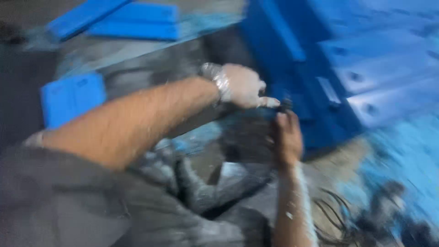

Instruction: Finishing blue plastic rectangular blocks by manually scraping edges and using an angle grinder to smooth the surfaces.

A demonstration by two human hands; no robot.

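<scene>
At the near edge of the large blue painted metal frame point(292, 68), our left hand point(244, 86) and right hand point(287, 137) close narrowly on a small dark part point(284, 106); grip unclear. Steady both wrists.

The left hand point(242, 86) wears a thin, translucent plastic glove with a wrinkled, faintly glossy surface. The right hand point(288, 137) is bare, its forearm dusted with pale powder. The large blue part point(320, 55) has a smooth, matt painted finish (material not discernible through blur). The flat blue pieces point(73, 98) appear equally matt. The floor point(137, 55) is rough, grey and paint-smeared.
</scene>
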